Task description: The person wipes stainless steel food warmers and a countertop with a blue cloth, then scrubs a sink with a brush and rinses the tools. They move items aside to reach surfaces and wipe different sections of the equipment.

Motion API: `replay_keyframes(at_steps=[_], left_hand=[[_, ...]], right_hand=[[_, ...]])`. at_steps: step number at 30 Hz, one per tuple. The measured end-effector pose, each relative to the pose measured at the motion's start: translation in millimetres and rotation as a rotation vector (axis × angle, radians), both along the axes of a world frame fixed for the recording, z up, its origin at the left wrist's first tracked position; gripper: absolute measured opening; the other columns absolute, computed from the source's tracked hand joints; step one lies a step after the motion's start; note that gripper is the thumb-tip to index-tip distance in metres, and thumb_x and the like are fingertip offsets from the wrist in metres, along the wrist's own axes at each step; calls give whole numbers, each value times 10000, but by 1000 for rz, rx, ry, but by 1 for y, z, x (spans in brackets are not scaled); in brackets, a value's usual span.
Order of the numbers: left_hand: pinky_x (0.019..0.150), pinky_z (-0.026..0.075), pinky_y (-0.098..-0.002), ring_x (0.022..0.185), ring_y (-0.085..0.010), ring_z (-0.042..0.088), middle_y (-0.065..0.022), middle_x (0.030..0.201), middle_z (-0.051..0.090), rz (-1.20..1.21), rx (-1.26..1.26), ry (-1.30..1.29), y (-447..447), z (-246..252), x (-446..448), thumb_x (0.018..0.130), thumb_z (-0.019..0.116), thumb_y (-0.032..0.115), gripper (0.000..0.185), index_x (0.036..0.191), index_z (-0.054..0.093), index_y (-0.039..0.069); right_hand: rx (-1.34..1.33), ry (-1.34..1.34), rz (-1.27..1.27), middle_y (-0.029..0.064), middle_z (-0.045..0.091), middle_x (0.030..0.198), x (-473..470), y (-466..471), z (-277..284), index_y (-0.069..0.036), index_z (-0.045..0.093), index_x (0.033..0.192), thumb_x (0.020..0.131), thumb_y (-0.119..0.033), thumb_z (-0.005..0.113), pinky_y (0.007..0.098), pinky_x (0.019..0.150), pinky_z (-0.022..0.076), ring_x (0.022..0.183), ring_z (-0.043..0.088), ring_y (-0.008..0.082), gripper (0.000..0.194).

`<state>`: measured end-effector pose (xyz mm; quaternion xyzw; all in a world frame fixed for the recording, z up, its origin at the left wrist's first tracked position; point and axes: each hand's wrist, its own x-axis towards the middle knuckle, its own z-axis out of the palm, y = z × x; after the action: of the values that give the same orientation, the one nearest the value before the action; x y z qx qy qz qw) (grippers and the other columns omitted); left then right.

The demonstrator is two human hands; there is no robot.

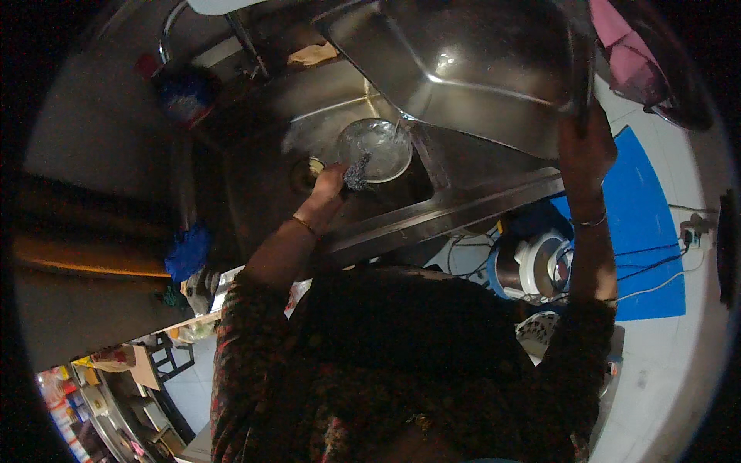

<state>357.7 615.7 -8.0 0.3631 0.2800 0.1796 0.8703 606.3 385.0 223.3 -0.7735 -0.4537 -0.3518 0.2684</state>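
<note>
My left hand [328,184] is over the sink basin, gripping a grey metal scouring pad [356,173] at the near-left edge of a round, shiny dish [388,153]. The dish looks wet and rests in the stainless steel sink [324,124], beside the drain [310,169]. My right hand [587,142] grips the right edge of a large rectangular metal pan [492,52]. That pan is tilted across the sink's right side, its inner corner facing me. Its far edge runs out of view at the top, and my right fingers are partly lost in shadow.
A faucet [246,43] rises behind the sink, near a beige cloth or paper [312,54]. A blue scrubber or cloth [188,252] lies at the left. Right of the sink's front edge [463,202] are a white-and-brown appliance [535,263], cables and a blue panel [648,243].
</note>
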Motion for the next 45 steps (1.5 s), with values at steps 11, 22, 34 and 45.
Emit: replay_keyframes(at_steps=[11,22,34,45], left_hand=[[724,468,-300,854,-146,546,-78,1003,593,-144,494,220,33,-31,-21,922,422,273,346,1119,559,24],[793,465,-321,926,-173,544,-76,1044,575,87,357,231,13,17,-23,911,485,292,361,1153,529,29],[769,462,-303,882,-161,578,-89,981,619,58,375,285,24,2,-47,867,493,271,338,1020,597,-12],[738,458,-328,840,-255,580,-109,910,613,28,994,322,35,-25,-62,761,601,168,222,937,595,32]], right_hand=[[120,603,-60,106,638,806,78,-119,-95,-17,607,1002,810,-135,571,344,604,480,681,582,206,229],[583,1455,-324,46,558,614,192,-265,-158,-42,588,790,785,-266,582,301,434,421,562,564,179,224],[-174,763,-772,159,628,1044,395,-304,-227,-4,609,1085,850,-308,561,378,735,483,912,593,248,387],[-290,-85,-199,115,544,1182,150,-43,-159,-51,547,1161,835,-177,603,349,900,431,1057,523,243,354]])
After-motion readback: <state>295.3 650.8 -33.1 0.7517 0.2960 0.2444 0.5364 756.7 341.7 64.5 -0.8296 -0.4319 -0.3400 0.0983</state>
